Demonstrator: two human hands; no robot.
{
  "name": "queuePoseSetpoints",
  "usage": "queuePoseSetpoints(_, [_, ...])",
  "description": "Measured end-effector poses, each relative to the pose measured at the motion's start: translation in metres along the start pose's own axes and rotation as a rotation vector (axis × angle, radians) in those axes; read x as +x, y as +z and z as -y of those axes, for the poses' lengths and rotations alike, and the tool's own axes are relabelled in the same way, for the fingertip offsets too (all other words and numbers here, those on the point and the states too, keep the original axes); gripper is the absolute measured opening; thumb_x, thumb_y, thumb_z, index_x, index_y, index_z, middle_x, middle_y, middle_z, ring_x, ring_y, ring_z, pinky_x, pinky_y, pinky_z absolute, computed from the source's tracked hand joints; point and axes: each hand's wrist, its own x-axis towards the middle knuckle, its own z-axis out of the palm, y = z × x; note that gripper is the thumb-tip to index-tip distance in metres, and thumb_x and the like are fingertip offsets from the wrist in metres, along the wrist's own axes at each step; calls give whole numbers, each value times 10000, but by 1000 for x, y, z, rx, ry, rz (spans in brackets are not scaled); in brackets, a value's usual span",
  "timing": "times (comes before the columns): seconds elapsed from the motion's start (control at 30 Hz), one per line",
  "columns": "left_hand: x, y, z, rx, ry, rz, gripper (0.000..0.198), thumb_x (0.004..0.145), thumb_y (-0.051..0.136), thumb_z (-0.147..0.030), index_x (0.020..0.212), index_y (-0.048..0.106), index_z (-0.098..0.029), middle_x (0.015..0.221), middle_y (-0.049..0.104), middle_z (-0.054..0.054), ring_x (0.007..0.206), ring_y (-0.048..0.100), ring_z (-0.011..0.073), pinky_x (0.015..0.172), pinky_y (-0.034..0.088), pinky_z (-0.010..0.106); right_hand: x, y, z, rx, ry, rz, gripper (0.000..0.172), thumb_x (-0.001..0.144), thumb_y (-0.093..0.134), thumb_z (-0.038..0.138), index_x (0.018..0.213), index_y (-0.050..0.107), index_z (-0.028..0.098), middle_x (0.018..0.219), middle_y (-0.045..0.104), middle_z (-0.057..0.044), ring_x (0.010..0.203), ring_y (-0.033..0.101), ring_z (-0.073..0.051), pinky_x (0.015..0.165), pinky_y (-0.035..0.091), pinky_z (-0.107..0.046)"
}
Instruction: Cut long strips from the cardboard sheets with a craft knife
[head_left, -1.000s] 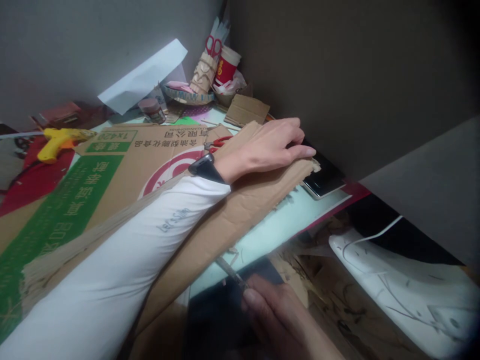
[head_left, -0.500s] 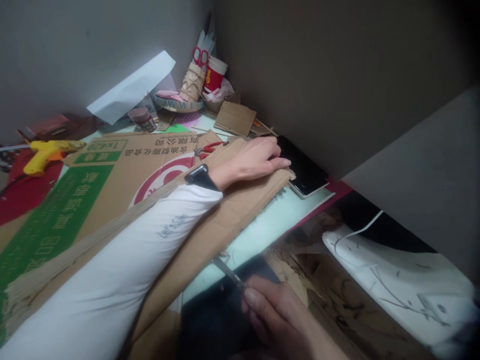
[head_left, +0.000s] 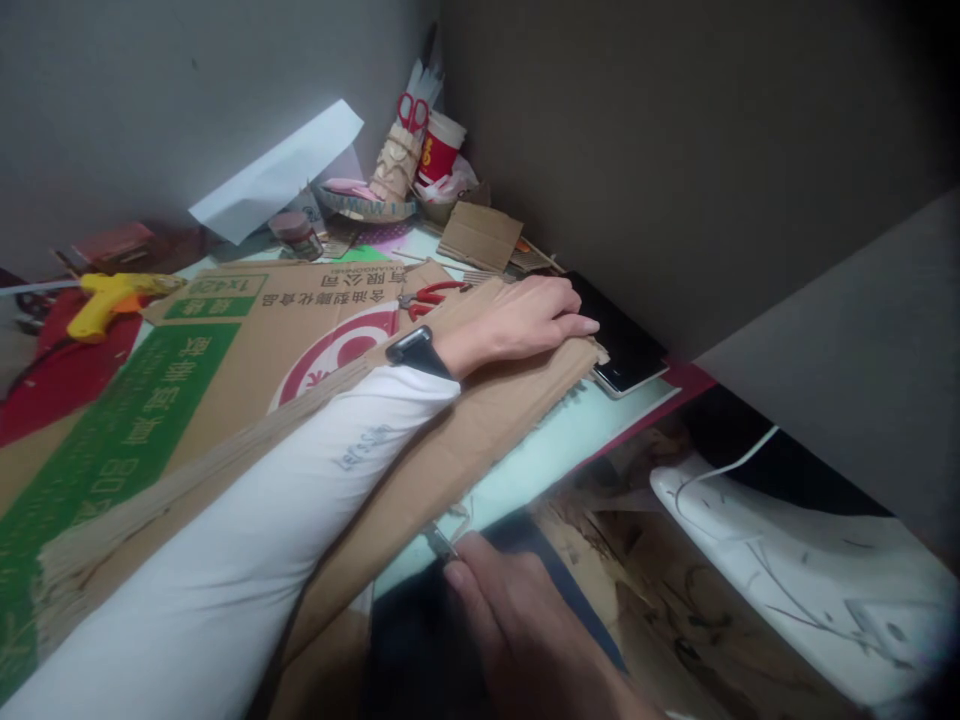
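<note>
My left hand (head_left: pixel 529 318), with a dark watch at the wrist, lies on the far end of a folded brown cardboard flap (head_left: pixel 457 430), its fingers bent over the edge. Under it spreads a larger cardboard sheet (head_left: pixel 225 375) with green and red print. Low in the middle, my right hand (head_left: pixel 499 595) is closed around a thin metal blade tool (head_left: pixel 441 542). The tool's tip meets the flap's lower edge, and its handle is hidden in my fist.
A black phone (head_left: pixel 626 345) lies right of my left hand. Red-handled pliers (head_left: pixel 431 297) rest beyond my forearm. A yellow glue gun (head_left: pixel 101 303) sits far left. At the back stand a red and white cup (head_left: pixel 440 148) and red scissors (head_left: pixel 412 113) in a holder.
My right hand has moved forward and left with the blade, closer to the flap's edge, so less of the blade shows. The view has shifted slightly; my left hand stays on the flap.
</note>
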Motion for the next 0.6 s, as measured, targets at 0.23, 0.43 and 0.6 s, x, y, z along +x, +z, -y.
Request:
queuePoseSetpoints(0.23, [0,3,5,-22,-26,-8,390,977,478,-400,709,585,-138,849,592,51,758,519,171,682,310,305,-12,-10,10,64,45,62,347,1060,326,364,904,613,247,756,642,-15,675,613,-145,627,472,-231])
queuePoseSetpoints(0.43, [-2,1,5,-18,-47,-18,390,985,491,-390,712,593,-131,863,610,65,797,548,187,708,323,307,-13,-7,2,101,46,187,328,1035,363,401,955,648,259,743,649,-29,630,608,-167,527,458,-245])
queuePoseSetpoints(0.6, [-4,0,9,11,-77,-22,387,995,469,-386,739,615,-135,891,623,70,825,565,200,705,330,312,-15,1,-6,198,72,271,299,1003,428,406,880,663,268,710,647,-25,635,636,-173,502,437,-232])
